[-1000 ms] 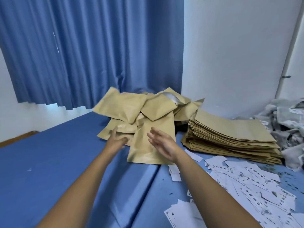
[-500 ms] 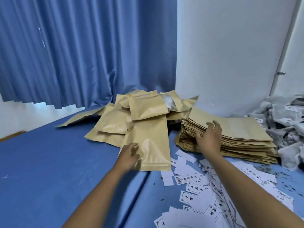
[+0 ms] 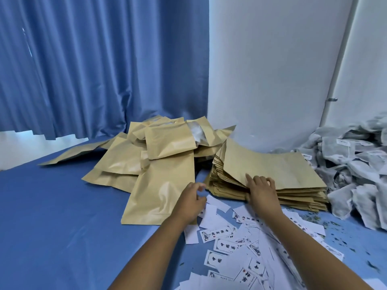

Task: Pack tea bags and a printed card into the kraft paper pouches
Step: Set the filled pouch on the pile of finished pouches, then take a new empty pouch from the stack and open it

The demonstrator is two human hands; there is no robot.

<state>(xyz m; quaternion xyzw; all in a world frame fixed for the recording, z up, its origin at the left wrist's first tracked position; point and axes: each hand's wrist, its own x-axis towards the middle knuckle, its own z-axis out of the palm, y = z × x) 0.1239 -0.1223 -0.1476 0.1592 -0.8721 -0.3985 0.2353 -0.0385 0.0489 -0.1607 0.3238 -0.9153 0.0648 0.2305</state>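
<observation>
A tall stack of flat kraft pouches [image 3: 272,170] lies right of centre on the blue surface. My right hand [image 3: 260,190] grips the near edge of the top pouch, its left side lifted off the stack. To the left lies a loose heap of filled pouches [image 3: 159,162], one long pouch [image 3: 161,195] nearest me. My left hand [image 3: 191,200] hovers at that pouch's right edge with fingers loosely curled, holding nothing. Printed cards [image 3: 234,254] are scattered in front of me. Grey tea bags [image 3: 356,164] are piled at the far right.
A blue curtain [image 3: 94,70] hangs behind the filled pouches and a white wall [image 3: 272,70] stands behind the stack. The blue surface [image 3: 52,216] stretches left. Tea crumbs speckle it near the tea bag pile.
My right hand slid from the top of the stack to its near edge and lifted the top pouch. My left hand moved right, off the long filled pouch toward the cards.
</observation>
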